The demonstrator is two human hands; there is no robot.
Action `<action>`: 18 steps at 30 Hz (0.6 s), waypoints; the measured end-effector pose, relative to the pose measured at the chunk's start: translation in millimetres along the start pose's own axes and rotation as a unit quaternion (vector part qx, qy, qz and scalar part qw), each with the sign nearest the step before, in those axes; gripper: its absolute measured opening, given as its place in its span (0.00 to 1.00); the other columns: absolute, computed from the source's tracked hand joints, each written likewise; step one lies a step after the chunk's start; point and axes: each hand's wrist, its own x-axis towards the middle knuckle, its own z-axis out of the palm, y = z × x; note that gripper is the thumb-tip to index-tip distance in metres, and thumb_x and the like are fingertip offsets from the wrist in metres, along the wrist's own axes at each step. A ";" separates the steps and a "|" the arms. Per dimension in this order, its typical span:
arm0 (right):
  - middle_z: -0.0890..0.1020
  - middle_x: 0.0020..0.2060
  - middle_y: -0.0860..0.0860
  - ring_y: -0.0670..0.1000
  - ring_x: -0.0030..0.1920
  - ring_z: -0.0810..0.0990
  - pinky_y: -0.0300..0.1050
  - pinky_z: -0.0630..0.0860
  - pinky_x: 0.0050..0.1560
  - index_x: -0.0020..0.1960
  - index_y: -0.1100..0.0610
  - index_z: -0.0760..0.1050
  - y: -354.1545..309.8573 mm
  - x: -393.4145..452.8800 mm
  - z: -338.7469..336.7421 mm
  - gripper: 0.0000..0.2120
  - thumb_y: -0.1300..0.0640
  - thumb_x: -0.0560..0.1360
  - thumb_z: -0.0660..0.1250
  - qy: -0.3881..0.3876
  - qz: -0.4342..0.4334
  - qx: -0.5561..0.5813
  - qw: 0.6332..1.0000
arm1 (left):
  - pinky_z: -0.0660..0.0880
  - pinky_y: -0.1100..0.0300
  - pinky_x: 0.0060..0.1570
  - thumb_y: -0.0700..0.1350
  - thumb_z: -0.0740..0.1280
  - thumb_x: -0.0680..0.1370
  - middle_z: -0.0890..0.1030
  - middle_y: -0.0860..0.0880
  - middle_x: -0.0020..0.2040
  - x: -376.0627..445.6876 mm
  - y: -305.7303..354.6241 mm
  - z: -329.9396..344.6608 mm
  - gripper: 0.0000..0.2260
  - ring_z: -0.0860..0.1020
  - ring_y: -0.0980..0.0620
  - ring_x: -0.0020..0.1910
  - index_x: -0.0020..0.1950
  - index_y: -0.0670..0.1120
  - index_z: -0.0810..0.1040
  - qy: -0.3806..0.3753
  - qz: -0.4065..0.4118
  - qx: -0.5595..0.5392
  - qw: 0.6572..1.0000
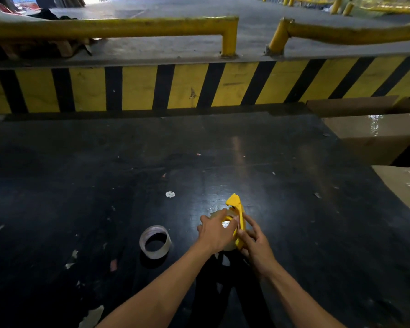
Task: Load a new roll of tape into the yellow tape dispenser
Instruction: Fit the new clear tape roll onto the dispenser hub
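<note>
Two bare hands meet on the yellow plastic tape dispenser [237, 215] above the dark tabletop [104, 174]. The left hand [214, 232] covers a clear tape roll [227, 246], mostly hidden, seated in it; the right hand [256, 245] pinches the frame. A near-empty grey tape ring [154, 241] stands beside them.

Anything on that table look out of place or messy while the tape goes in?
Mostly litter. The dark table is strewn with paper and tape scraps, including a round white sticker beyond the hands. A near-empty tape roll stands alone left of the yellow dispenser, which both hands hold. No visible damage.
</note>
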 end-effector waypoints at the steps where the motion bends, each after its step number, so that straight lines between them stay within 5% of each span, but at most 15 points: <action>1: 0.80 0.60 0.60 0.59 0.58 0.82 0.65 0.78 0.59 0.65 0.37 0.71 -2.5 -1.6 1.3 0.24 0.52 0.73 0.72 0.001 -0.003 0.000 1.000 | 0.59 0.47 0.73 0.57 0.61 0.81 0.72 0.41 0.72 -2.3 0.3 -0.5 0.21 0.61 0.40 0.74 0.74 0.57 0.71 0.005 0.018 0.008 1.000; 5: 0.79 0.61 0.59 0.61 0.59 0.81 0.62 0.80 0.56 0.64 0.35 0.69 -6.8 -3.4 1.3 0.29 0.52 0.68 0.75 0.013 -0.017 0.004 1.000 | 0.62 0.43 0.74 0.55 0.60 0.82 0.64 0.40 0.74 -6.8 -3.1 -1.7 0.28 0.62 0.35 0.74 0.82 0.60 0.56 0.015 0.045 0.011 0.999; 10: 0.84 0.48 0.63 0.59 0.40 0.84 0.50 0.82 0.39 0.66 0.44 0.68 -17.6 -2.5 -7.0 0.25 0.68 0.76 0.66 0.012 0.030 0.114 0.993 | 0.73 0.49 0.68 0.44 0.63 0.83 0.74 0.44 0.70 1.0 -15.0 -11.9 0.31 0.74 0.44 0.69 0.83 0.55 0.53 0.067 0.122 -0.057 0.989; 14: 0.83 0.51 0.60 0.59 0.44 0.81 0.53 0.77 0.45 0.67 0.44 0.70 -31.0 -3.7 -11.4 0.25 0.65 0.75 0.67 0.000 0.057 0.175 0.983 | 0.75 0.60 0.56 0.43 0.69 0.81 0.77 0.48 0.64 -0.9 -19.3 -25.7 0.32 0.77 0.51 0.59 0.81 0.54 0.58 0.075 0.127 -0.151 0.978; 18: 0.77 0.61 0.63 0.61 0.52 0.79 0.57 0.76 0.54 0.69 0.47 0.70 -38.3 -2.7 -9.6 0.25 0.65 0.75 0.65 -0.042 0.076 0.235 0.968 | 0.69 0.55 0.68 0.60 0.76 0.72 0.70 0.52 0.72 -2.8 -22.6 -34.9 0.46 0.70 0.52 0.71 0.83 0.54 0.54 0.006 0.087 -0.240 0.967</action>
